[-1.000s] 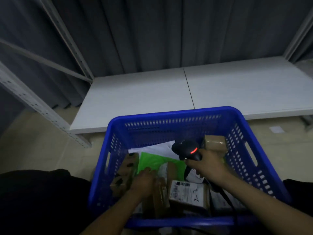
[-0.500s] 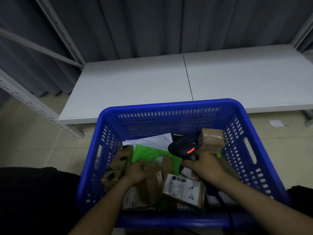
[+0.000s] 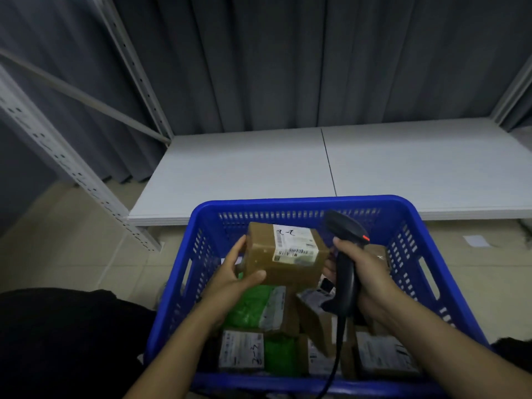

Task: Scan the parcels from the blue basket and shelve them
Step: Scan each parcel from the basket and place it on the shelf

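Observation:
A blue basket (image 3: 408, 220) stands in front of me with several parcels inside. My left hand (image 3: 236, 272) grips a brown cardboard parcel (image 3: 259, 254) by its left end, lifted above the others, its white label facing up. My right hand (image 3: 365, 272) grips the handle of a black barcode scanner (image 3: 342, 234), held just right of the parcel, with a red light on the head. Its cable drops toward the basket's near rim. Below lie a green bag (image 3: 250, 306) and more labelled boxes (image 3: 241, 351).
A low white shelf board (image 3: 244, 174) spans the space behind the basket, backed by a grey curtain. Grey perforated rack posts (image 3: 66, 165) rise at the left, another at the far right. The floor is beige tile, with a paper scrap (image 3: 476, 241) at the right.
My left hand has lifted a brown parcel out of the pile and turned its label up. My right hand has raised the scanner beside it. The view has tilted upward.

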Demonstrator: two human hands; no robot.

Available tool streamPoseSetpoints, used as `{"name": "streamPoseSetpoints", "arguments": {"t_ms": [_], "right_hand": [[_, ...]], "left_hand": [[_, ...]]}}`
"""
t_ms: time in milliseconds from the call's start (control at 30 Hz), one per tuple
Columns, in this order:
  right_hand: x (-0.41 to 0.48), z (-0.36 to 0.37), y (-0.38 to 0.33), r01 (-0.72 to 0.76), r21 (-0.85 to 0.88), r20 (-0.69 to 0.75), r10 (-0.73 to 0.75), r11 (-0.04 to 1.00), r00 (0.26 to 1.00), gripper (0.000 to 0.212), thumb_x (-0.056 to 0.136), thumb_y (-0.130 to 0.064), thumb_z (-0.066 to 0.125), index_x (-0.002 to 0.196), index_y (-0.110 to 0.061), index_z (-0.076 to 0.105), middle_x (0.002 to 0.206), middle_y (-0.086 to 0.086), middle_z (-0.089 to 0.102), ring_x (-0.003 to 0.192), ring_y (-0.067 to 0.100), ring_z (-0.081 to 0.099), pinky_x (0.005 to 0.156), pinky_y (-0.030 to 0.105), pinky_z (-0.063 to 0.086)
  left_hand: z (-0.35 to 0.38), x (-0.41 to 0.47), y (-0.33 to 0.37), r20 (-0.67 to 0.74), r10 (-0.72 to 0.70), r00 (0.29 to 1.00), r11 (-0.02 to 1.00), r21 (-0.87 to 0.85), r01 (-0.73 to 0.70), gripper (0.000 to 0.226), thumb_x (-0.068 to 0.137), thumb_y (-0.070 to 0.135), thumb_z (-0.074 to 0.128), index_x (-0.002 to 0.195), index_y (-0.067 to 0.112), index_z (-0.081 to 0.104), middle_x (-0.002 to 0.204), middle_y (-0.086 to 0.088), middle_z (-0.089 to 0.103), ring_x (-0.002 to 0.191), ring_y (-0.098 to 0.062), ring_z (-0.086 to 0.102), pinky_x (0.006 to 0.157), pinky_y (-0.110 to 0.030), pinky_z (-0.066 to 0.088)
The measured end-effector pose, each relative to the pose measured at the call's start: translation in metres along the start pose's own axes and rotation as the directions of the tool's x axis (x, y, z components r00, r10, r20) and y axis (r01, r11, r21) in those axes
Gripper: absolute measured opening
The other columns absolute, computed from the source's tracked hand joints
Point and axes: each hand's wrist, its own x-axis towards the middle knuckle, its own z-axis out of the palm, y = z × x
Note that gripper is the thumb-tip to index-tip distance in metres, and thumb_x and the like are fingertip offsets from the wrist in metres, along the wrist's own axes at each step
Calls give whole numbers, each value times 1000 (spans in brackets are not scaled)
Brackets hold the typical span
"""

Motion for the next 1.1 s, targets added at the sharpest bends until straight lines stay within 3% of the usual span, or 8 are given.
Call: {"name": "streamPoseSetpoints", "arguments": {"t_ms": [100, 167, 333, 467, 633, 800, 933, 1100], "right_hand": [[-2, -1, -2, 53, -11, -8, -53, 999, 999, 19, 84, -22, 69, 94, -6, 64, 106, 22, 66, 103, 37, 62, 102, 48, 45], [-3, -2, -2, 98, -96, -15, -100, 991, 995, 27, 85, -23, 70, 102, -2, 67, 107, 21, 71, 107, 39, 65, 104, 53, 46], [-8, 1, 0, 144, -399, 23, -147, 906, 989, 22, 86, -25, 70, 101, -8, 71, 89, 10, 76, 85, 26, 73, 81, 41, 57], [-8, 1, 4, 160, -630, 109, -118, 760, 987, 19, 87, -26, 70, 95, -9, 66, 79, 17, 73, 66, 28, 71, 67, 41, 58], [-5, -5, 5, 269, -841, 243, -116, 469, 963, 11, 85, -32, 71, 84, -25, 63, 56, 0, 67, 48, 15, 64, 53, 30, 52], [-3, -1, -5, 377, -904, 350, -157, 200, 923, 14, 83, -29, 71, 88, -18, 64, 80, -1, 68, 71, 7, 62, 58, 15, 43], [-8, 1, -10, 462, -882, 454, -91, 92, 886, 14, 82, -25, 72, 88, -16, 63, 82, -2, 66, 68, 1, 56, 58, 13, 41], [-11, 1, -3, 534, -845, 533, -42, 34, 845, 25, 81, -28, 72, 90, -6, 66, 86, 6, 71, 77, 13, 65, 67, 25, 47]], "left_hand": [[-1, -7, 4, 39, 5, 999, 999, 52, -7, 93, 64, 51, 79, 141, 52, 27, 136, 16, 48, 126, -18, 50, 104, -51, 43], [1, -11, 9, 54, -13, 998, 998, -56, 16, 69, 73, 50, 73, 131, 51, 36, 132, 12, 49, 118, -19, 56, 97, -45, 51], [4, -10, 7, -31, -108, 994, 973, -209, 99, 50, 84, 23, 69, 127, 36, 47, 121, -9, 62, 98, -25, 70, 85, -45, 57], [1, -2, 5, -212, -150, 966, 930, -362, 65, 57, 91, 10, 60, 137, 34, 38, 108, -1, 61, 92, -21, 66, 78, -40, 58], [-12, 5, -1, -433, -35, 901, 999, -12, 33, 71, 87, 13, 66, 146, 35, 32, 139, -10, 46, 103, -17, 53, 67, -22, 46], [-27, 16, -6, -411, -34, 911, 996, 56, 62, 61, 91, 27, 62, 146, 32, 36, 141, -6, 47, 112, -19, 53, 94, -44, 49], [-32, 18, -12, -384, -143, 912, 983, 52, 175, 52, 91, 46, 57, 140, 32, 46, 136, -3, 54, 109, -21, 57, 96, -48, 50], [-35, 17, -18, -380, -134, 915, 942, 237, 236, 73, 74, 63, 63, 140, 38, 44, 144, -2, 46, 125, -26, 49, 103, -51, 44]]}}
